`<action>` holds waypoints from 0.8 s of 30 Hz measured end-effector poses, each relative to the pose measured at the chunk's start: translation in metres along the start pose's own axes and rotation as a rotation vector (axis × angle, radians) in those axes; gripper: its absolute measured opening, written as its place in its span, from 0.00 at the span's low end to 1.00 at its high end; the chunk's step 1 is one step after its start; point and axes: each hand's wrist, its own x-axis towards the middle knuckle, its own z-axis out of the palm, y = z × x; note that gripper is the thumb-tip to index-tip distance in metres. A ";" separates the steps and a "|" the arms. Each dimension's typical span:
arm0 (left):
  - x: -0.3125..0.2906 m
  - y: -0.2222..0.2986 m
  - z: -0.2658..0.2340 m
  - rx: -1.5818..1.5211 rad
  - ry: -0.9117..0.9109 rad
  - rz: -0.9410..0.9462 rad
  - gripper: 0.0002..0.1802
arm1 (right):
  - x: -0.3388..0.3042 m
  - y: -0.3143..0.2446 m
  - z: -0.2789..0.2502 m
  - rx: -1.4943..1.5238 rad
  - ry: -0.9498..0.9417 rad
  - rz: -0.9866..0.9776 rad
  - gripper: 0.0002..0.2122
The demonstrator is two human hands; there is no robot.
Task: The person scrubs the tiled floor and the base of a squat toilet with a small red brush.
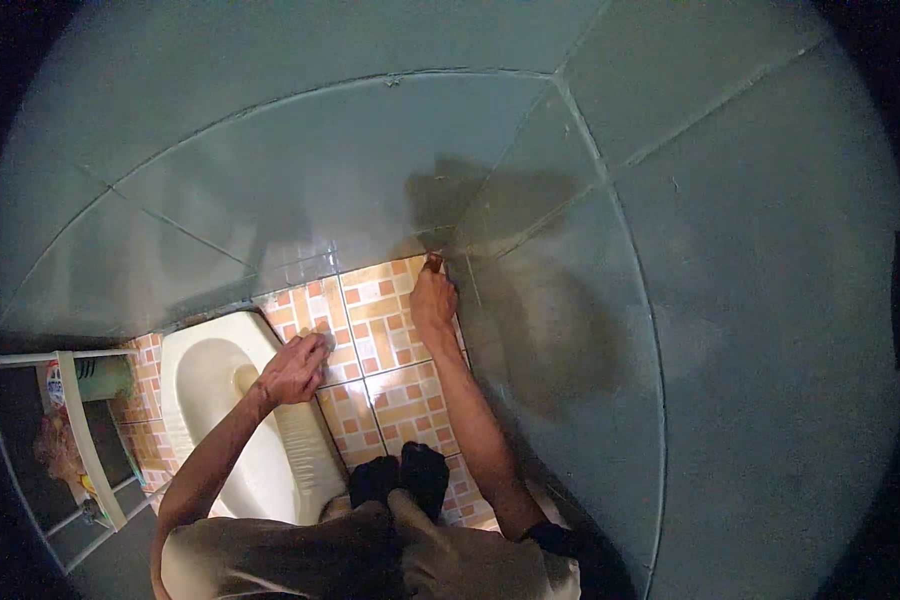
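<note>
My right hand (433,303) reaches down into the corner where the patterned tile floor (377,300) meets two grey-green walls. Its fingers are closed, and a small reddish-brown bit shows at their tip against the corner; what it is, I cannot make out. My left hand (298,368) is over the right edge of a cream squat toilet (305,455), beside the tiles. The fingers of that hand are curled in, with nothing visible in them. Whether it rests on the rim or the floor, I cannot tell.
Grey-green wall panels (370,150) with raised seams rise ahead and on the right. At the left stands a white rack (88,440) holding a greenish container (103,380) and a pinkish bundle (60,445). My dark-covered feet (423,475) are beside the toilet's right edge.
</note>
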 end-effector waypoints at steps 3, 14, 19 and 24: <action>-0.004 -0.001 -0.001 0.050 0.072 0.029 0.22 | -0.017 0.003 -0.007 -0.019 -0.081 0.002 0.18; -0.001 0.002 -0.003 0.008 0.023 -0.010 0.20 | -0.086 0.017 -0.019 -0.029 -0.218 0.060 0.26; 0.002 0.005 -0.010 -0.022 0.032 0.005 0.19 | -0.062 0.009 -0.017 -0.004 -0.212 0.090 0.27; -0.003 -0.002 -0.001 -0.008 0.008 -0.010 0.20 | -0.013 -0.001 -0.006 0.069 -0.072 0.061 0.23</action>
